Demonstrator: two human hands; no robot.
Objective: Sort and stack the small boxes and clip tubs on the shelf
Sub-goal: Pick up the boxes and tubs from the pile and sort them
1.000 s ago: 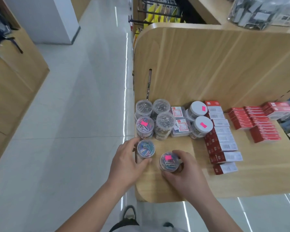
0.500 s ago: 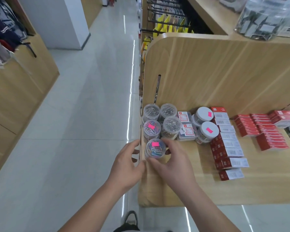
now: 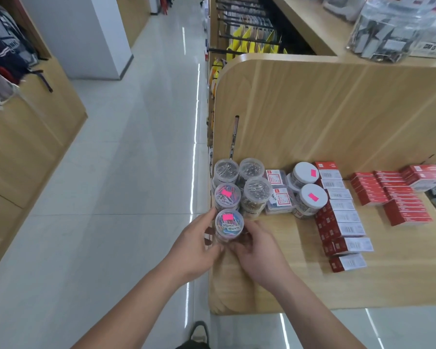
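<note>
A clear tub of coloured paper clips [image 3: 229, 224] with a pink sticker on its lid sits at the left edge of the wooden shelf [image 3: 312, 285], on top of a second tub that is mostly hidden. My left hand [image 3: 194, 245] curls round its left side. From the lower right, my right hand [image 3: 259, 250] grips it too. Behind it stand another coloured clip tub [image 3: 227, 195] and three tubs of silver clips [image 3: 257, 189]. Two white-lid tubs [image 3: 313, 196] and two clear labelled boxes [image 3: 281, 200] stand further right.
A row of small red boxes with white barcode labels [image 3: 342, 217] runs front to back in mid-shelf, with stacks of red boxes [image 3: 388, 195] beyond. A pen [image 3: 234, 137] leans on the upright wooden back panel [image 3: 337, 109]. The aisle floor lies to the left.
A second ago each hand held one coloured clip tub, side by side. My right hand set its pink-stickered tub on top of the left one, and both hands now hold the stack.
</note>
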